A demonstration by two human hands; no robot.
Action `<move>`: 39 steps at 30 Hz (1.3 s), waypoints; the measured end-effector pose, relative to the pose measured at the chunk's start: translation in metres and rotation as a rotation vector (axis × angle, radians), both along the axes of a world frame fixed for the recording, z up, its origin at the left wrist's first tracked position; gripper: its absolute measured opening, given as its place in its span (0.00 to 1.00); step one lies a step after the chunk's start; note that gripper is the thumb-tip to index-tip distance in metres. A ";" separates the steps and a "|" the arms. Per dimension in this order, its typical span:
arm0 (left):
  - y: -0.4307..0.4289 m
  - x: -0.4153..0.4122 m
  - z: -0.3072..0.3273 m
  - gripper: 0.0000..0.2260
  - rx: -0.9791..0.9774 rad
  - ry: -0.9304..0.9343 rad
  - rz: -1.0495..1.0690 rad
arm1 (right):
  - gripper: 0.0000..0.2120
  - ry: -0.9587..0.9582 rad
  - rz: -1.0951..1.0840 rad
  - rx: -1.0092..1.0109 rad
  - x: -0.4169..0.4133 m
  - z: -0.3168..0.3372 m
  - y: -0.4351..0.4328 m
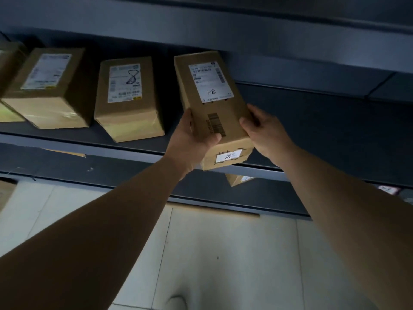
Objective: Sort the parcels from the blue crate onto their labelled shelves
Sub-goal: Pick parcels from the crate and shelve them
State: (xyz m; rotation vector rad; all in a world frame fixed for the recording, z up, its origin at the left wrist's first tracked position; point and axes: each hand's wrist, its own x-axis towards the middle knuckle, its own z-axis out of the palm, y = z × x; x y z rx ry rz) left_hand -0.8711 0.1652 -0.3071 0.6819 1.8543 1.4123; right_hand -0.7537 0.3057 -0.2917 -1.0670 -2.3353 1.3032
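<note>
A long brown cardboard parcel (212,108) with a white label marked "1-8" is gripped at its near end by both hands. My left hand (190,142) holds its left side and underside, my right hand (266,133) its right side. The parcel's far end reaches over the dark grey shelf (312,130), while its near end juts past the shelf's front edge. I cannot tell whether it rests on the shelf. The blue crate is out of view.
Left of it on the same shelf lie a parcel marked "8" (128,97), another labelled parcel (49,86) and part of a third at the frame edge. The shelf's right side is bare. A lower shelf holds a small box (238,179). Pale tiled floor lies below.
</note>
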 end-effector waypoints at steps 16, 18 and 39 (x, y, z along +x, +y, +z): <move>-0.005 0.012 0.025 0.20 -0.322 0.689 -0.021 | 0.16 -0.088 0.010 0.529 0.012 0.012 -0.007; -0.016 0.026 0.038 0.18 -0.367 0.789 -0.058 | 0.13 -0.036 0.035 0.634 0.030 0.028 -0.019; -0.096 0.142 0.137 0.18 -0.479 1.016 -0.366 | 0.16 -0.171 0.043 0.738 0.173 0.100 -0.115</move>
